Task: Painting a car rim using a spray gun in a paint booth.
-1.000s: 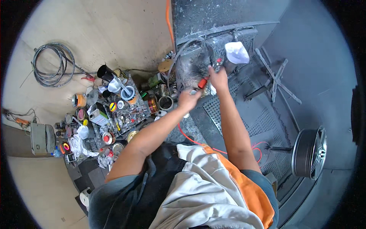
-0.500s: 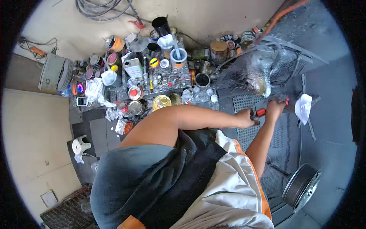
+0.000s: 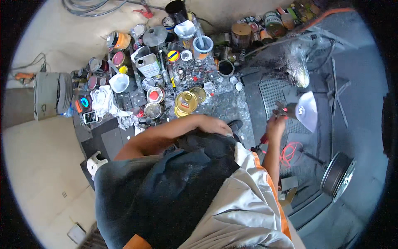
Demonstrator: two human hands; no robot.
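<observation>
Right hand (image 3: 275, 127) right of centre, fingers wrapped round a spray gun (image 3: 282, 110); gun's white cup (image 3: 306, 111) tilted out to the right. Red hose (image 3: 291, 154) coiled on the floor, just below and right of that hand. Left hand (image 3: 216, 125) mid-frame, against the top edge of the dark clothing (image 3: 174, 178); can't tell if it grips anything. Perforated mat (image 3: 272, 96) behind the gun. Wheel rim (image 3: 340, 176) lower right, well apart from the gun. Desk (image 3: 207, 71) upper left to centre, paint-spattered, crowded: gold tin (image 3: 186, 102) nearest the left hand, black cup (image 3: 176, 11) at the top, white cloth (image 3: 103, 100) and phone (image 3: 90, 118) at the left end. White stool (image 3: 96, 162) on the floor, left side.
</observation>
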